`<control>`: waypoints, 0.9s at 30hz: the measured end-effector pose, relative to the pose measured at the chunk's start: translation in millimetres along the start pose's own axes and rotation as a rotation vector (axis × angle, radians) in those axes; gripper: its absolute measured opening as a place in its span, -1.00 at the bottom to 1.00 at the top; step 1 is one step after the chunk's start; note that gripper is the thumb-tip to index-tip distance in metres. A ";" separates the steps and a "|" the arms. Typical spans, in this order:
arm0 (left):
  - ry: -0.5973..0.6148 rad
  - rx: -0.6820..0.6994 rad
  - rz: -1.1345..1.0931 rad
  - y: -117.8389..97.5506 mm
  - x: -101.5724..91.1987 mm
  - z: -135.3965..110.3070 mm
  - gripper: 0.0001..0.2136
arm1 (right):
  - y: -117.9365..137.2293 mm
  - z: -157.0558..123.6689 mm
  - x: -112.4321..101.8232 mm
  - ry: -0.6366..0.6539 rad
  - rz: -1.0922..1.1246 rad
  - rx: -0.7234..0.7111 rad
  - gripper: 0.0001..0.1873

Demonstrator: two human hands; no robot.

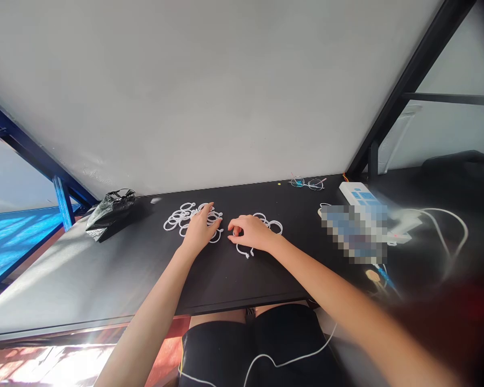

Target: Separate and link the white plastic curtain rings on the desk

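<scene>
A pile of thin white cord-like loops (177, 216) lies on the black table. My left hand (200, 228) rests over its right side, thumb and fingers spread apart, covering some of the loops. To the right, my right hand (252, 231) hovers low with curled fingers; a gap shows between its thumb and forefinger. A single white loop (244, 251) with knobbed ends lies just below that palm, partly hidden by it. Beyond the right wrist sits a smaller group of white loops (275, 227).
Eyeglasses (307, 184) lie near the wall. At right are a white power strip (363, 199), a blurred-out device (353, 234) and white cables (463, 231). A crumpled black plastic bag (115, 209) stands at left. A white cable (282, 364) crosses my lap.
</scene>
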State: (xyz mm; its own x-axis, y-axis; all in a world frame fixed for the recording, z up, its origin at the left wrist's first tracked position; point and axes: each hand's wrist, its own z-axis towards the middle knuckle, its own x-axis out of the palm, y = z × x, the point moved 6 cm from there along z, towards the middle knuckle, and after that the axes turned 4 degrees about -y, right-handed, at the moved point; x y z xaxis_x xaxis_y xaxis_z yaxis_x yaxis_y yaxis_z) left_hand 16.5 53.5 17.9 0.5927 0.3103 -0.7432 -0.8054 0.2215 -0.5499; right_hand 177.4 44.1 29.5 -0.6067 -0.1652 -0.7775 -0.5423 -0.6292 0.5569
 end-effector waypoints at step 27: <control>-0.086 0.501 -0.100 -49.6 -2.0 -14.7 -0.86 | -14.6 -0.3 -9.5 -0.081 -0.061 0.216 -0.76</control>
State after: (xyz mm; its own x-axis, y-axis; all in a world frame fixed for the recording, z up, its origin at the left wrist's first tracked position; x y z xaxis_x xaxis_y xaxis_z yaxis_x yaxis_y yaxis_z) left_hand 55.3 28.3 41.0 0.6810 0.3354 -0.6509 -0.6616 0.6628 -0.3507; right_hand 191.3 54.6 28.6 -0.6091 -0.0645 -0.7904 -0.6860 -0.4572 0.5660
